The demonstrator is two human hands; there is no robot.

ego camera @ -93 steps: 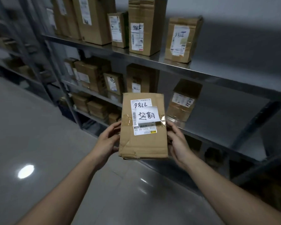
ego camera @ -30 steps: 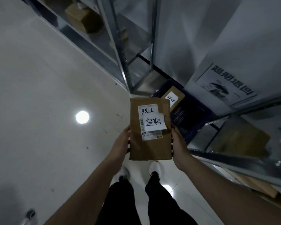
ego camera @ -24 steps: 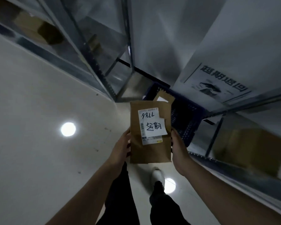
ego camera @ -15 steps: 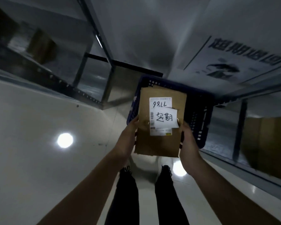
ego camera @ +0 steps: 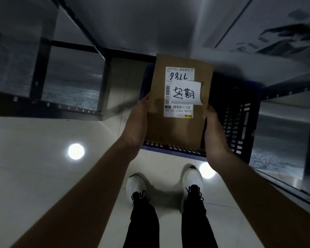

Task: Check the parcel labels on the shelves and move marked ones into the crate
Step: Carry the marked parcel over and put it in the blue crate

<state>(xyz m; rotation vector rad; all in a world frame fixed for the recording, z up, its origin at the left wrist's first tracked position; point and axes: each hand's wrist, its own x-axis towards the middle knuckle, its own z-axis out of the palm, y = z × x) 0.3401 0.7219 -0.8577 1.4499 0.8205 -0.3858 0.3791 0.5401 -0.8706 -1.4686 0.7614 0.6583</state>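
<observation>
1. Above the dark blue crate (ego camera: 240, 122), which stands on the floor (ego camera: 43, 176) between metal shelf frames (ego camera: 43, 108), the brown parcel (ego camera: 175, 133) is held up by two bare hands.
2. The left grip (ego camera: 135, 126) is clamped on the left edge of the parcel, and the right grip (ego camera: 213, 131) is clamped on the right edge. The fingers go behind the cardboard, so I cannot see them.
3. The parcel lies between the two grips. Both hold its near half, and the far half stands free beyond them.
4. I think it is held by the edges so that the front is not covered. The printed label (ego camera: 179, 76) and the handwritten slip (ego camera: 185, 94) stuck over it can be read, and the slip seems to be the mark.
5. The parcel hides the left and middle part of the crate opening; only the right wall and the near rim show.
6. In my judgement the crate is placed low with its top open, so a parcel can go straight down into it. The parcel seems not yet inside, but I cannot tell this exactly.
</observation>
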